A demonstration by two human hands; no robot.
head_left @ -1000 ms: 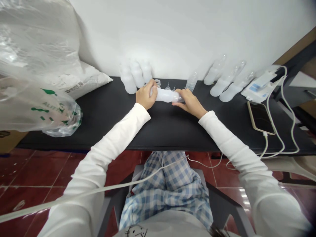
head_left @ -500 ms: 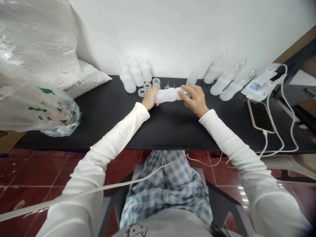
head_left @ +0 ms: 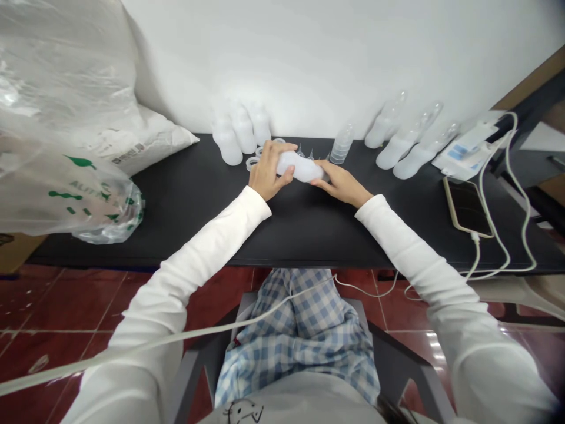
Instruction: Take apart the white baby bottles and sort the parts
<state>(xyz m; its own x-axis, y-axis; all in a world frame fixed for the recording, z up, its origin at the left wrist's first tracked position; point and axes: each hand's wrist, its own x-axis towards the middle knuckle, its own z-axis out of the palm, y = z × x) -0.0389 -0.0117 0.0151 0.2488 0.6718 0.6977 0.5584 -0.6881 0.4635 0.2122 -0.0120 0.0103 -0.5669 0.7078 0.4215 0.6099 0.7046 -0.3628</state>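
Observation:
A white baby bottle (head_left: 301, 167) lies sideways between my hands, above the black table. My left hand (head_left: 268, 171) wraps round its base end, thumb in front and fingers over the top. At the other end, my right hand (head_left: 338, 181) grips the neck and cap, which the fingers mostly cover. Just behind the bottle are white collar rings (head_left: 252, 163) and clear teats (head_left: 311, 155), partly hidden by my hands. A stack of clear caps (head_left: 341, 145) stands beyond my right hand.
White bottles without caps (head_left: 228, 143) stand at the back left, capped bottles (head_left: 414, 156) at the back right. A phone (head_left: 468, 206) with cables lies on the right of the table (head_left: 198, 218). Plastic bags (head_left: 88, 194) bulge over the left side.
My left hand has shifted its grip over the bottle's base end, and the bottle has tilted. My right hand has closed lower round the capped end, uncovering the stack of clear caps.

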